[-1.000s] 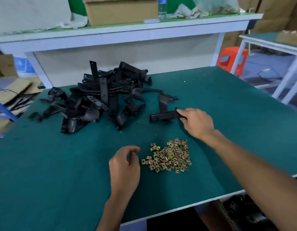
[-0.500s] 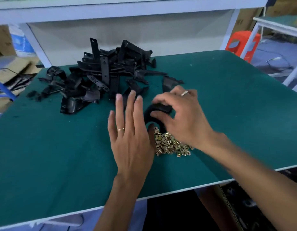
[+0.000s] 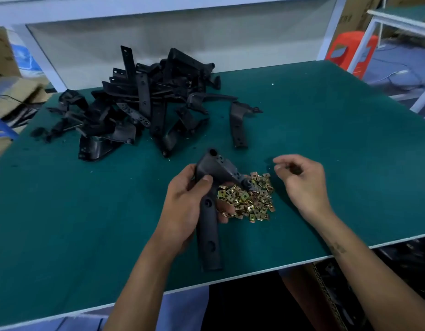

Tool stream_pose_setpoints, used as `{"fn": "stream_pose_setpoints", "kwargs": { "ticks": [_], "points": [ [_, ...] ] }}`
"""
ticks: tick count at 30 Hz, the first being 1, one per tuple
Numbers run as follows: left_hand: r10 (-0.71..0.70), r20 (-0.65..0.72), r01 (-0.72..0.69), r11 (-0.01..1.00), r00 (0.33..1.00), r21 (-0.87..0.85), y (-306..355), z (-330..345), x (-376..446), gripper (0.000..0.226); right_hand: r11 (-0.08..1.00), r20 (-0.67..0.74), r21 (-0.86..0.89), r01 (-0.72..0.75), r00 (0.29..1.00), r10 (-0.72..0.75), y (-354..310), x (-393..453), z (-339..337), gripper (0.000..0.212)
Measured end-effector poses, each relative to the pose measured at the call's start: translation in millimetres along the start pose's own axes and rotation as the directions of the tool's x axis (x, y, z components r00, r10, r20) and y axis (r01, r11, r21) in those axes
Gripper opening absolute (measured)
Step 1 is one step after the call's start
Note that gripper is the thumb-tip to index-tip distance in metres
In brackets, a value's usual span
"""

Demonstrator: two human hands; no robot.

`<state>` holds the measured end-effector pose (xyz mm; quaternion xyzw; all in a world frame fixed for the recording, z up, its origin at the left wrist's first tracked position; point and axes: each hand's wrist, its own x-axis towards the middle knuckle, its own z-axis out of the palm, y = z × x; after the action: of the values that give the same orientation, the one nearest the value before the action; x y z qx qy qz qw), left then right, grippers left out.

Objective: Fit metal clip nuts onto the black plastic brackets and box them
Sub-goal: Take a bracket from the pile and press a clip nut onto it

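Observation:
My left hand [image 3: 185, 206] grips a black plastic bracket [image 3: 210, 225] around its middle, its long arm pointing toward me and its bent end over the clip nuts. A small heap of brass-coloured metal clip nuts [image 3: 248, 199] lies on the green table mat [image 3: 63, 211] just right of that hand. My right hand [image 3: 302, 180] hovers right of the heap with fingers loosely curled and nothing visible in them. A large pile of black brackets [image 3: 135, 111] sits at the back left, and one single bracket [image 3: 239, 123] lies apart to its right.
The table's white front edge [image 3: 254, 271] runs close below my hands. A white shelf frame [image 3: 54, 65] stands behind the pile. Cardboard boxes [image 3: 13, 96] are at the far left, an orange stool [image 3: 350, 51] and another white table at the far right.
The bracket passed from my right hand into my left, which now grips it. My right hand let go and moved right of the clip nuts. The camera tilted down slightly.

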<state>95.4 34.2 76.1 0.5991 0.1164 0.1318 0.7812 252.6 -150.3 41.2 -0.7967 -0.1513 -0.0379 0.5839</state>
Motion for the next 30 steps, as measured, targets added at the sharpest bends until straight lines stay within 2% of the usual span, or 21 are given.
{"fn": "stream_pose_setpoints", "kwargs": {
  "ticks": [3, 7, 10, 15, 20, 23, 24, 26, 28, 30],
  "points": [
    [-0.063, -0.071, 0.054, 0.991, 0.996, -0.124, -13, -2, 3, 0.023, 0.971, 0.183, -0.215, 0.102, 0.981, -0.063, 3, 1, 3, 0.017],
    [-0.109, -0.050, 0.098, 0.978, 0.993, -0.186, -29, 4, 2, 0.011, 0.920, 0.314, -0.344, 0.189, 0.946, -0.077, 0, 2, 8, 0.023],
    [-0.067, -0.079, 0.054, 0.987, 0.995, -0.154, -33, 7, 4, 0.014, 0.886, 0.302, -0.405, 0.224, 0.948, -0.101, -1, 3, 9, 0.021],
    [-0.020, -0.098, 0.010, 0.995, 0.995, -0.101, -36, 6, 2, 0.024, 0.879, 0.275, -0.401, 0.258, 0.949, -0.153, -2, 3, 14, 0.016],
    [0.023, 0.002, -0.023, 0.999, 1.000, -0.048, -39, 4, 0, 0.014, 0.870, 0.190, -0.373, 0.323, 0.944, -0.269, -6, -3, 13, 0.005],
    [0.080, 0.015, -0.080, 0.997, 0.997, -0.003, -40, 5, -2, 0.014, 0.901, 0.097, -0.231, 0.366, 0.930, -0.353, -8, -9, 12, 0.006],
    [0.101, 0.009, -0.101, 0.995, 0.995, 0.004, -39, 6, -3, 0.013, 0.938, 0.058, -0.131, 0.322, 0.947, -0.317, -9, -15, 13, 0.009],
    [0.122, -0.004, -0.122, 0.992, 0.993, -0.011, -39, 5, -5, 0.012, 0.974, 0.029, 0.176, 0.141, 0.989, -0.148, -11, -31, 17, 0.015],
    [0.110, 0.007, -0.110, 0.992, 0.994, -0.058, -37, 6, -6, 0.013, 0.871, 0.063, 0.491, -0.025, 0.998, -0.007, -15, -49, 22, 0.018],
    [0.101, 0.037, -0.098, 0.991, 0.994, -0.090, -35, 6, -6, 0.016, 0.722, 0.140, 0.677, -0.143, 0.988, 0.064, -19, -64, 27, 0.015]
  ]
}}
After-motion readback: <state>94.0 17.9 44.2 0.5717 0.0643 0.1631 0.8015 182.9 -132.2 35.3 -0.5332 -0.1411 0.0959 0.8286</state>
